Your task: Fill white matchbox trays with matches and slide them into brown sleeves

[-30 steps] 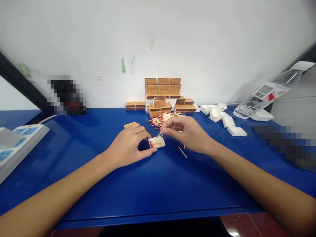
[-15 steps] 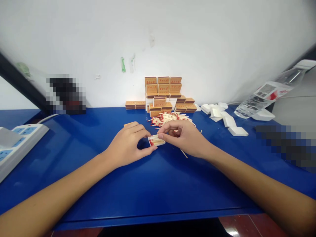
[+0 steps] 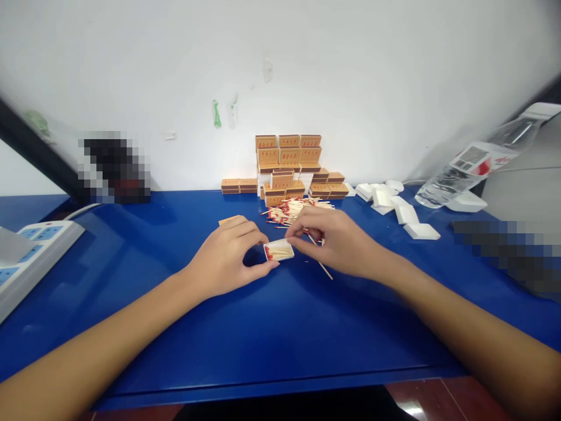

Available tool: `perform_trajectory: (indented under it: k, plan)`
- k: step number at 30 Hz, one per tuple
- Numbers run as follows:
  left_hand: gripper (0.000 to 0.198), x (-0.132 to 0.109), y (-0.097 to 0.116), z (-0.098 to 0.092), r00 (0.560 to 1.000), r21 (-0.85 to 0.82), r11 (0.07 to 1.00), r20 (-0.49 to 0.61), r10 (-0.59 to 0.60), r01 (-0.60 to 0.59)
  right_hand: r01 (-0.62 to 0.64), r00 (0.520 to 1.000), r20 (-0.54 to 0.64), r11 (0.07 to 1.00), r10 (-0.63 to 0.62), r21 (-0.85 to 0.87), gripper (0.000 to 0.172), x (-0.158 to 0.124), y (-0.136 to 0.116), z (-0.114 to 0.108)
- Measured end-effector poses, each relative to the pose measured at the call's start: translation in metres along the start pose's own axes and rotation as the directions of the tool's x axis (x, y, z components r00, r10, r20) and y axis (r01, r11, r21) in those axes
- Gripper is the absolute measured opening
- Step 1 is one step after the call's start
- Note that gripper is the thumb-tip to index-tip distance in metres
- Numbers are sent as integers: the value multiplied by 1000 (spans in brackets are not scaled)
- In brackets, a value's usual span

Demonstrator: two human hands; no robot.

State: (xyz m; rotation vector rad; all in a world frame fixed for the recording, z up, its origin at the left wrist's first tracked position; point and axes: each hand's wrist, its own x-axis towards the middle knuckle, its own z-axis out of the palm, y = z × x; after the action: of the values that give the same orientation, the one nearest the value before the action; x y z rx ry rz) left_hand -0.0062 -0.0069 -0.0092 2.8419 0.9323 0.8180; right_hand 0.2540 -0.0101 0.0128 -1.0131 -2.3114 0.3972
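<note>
Matchbox tray (image 3: 281, 243), part-filled with red-tipped matches (image 3: 277, 253), was held at left end by left hand (image 3: 230, 252), mid blue table (image 3: 272, 333). Right hand (image 3: 335, 238) was poised at right end, fingertips narrow; whether match was pinched couldn't be told.

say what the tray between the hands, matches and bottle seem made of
White tray: probably matte card, from its thin, plain walls.
Matches: likely unvarnished wood, pale straight sticks with red heads.
Bottle: apparently glossy clear plastic, see-through with bright highlights.
</note>
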Motion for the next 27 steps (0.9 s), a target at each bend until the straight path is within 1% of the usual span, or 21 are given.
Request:
perform_trajectory:
  k: [1,2,3,5,6,7,9,11,12,14,15,17,19,20,22,24,25,27]
  plan:
    - [26,0,0,0,1000,11,1000,9,2,-2,-28,999,39,999,29,-43,16,-1,1,-8]
    - [26,0,0,0,1000,22,1000,21,3,-4,-80,990,109,994,88,-79,21,-2,2,-16]
    - [26,0,0,0,999,28,1000,33,3,-4,-140,965,207,984,160,-108,26,-4,3,-24]
    - [26,0,1,1,998,24,1000,59,0,-2,-230,884,374,957,282,-177,33,-8,3,-36]
    - [26,0,1,1,998,15,1000,69,-2,1,-255,843,429,944,324,-212,32,-10,2,-39]
    - [25,0,1,1,997,6,1000,75,-5,5,-269,811,466,932,355,-243,30,-12,1,-40]
    - [25,0,1,2,997,-8,1000,81,-7,8,-284,763,513,917,393,-280,24,-15,-1,-40]
    - [25,0,1,2,996,-21,1000,88,-2,4,-286,738,543,915,400,-285,20,-16,-3,-38]
    - [25,0,1,2,996,-29,1000,91,3,0,-280,733,556,919,392,-278,20,-16,-4,-37]
    - [25,0,1,2,996,-41,999,90,15,-11,-255,743,568,934,354,-249,18,-15,-5,-35]
    - [25,0,2,2,996,-43,999,88,20,-16,-239,762,560,944,327,-226,17,-14,-6,-33]
    - [26,0,3,1,996,-40,999,87,24,-21,-203,831,492,965,260,-167,17,-11,-9,-27]
    - [27,0,5,2,995,-37,999,94,27,-24,-150,911,371,982,183,-115,17,-8,-14,-17]
    - [27,0,5,2,995,-36,999,97,30,-27,-121,938,315,988,147,-101,17,-7,-16,-11]
    - [28,0,6,2,995,-35,999,95,40,-37,-68,962,259,993,90,-95,16,-6,-20,-2]
    - [27,0,6,1,995,-34,999,86,45,-42,-39,970,233,993,63,-108,15,-5,-18,0]
    - [27,0,6,0,996,-34,999,81,41,-39,-39,975,214,992,64,-119,16,-5,-15,-4]
    - [25,0,6,-1,997,-41,999,78,28,-24,-70,981,171,988,94,-139,18,-6,-4,-19]
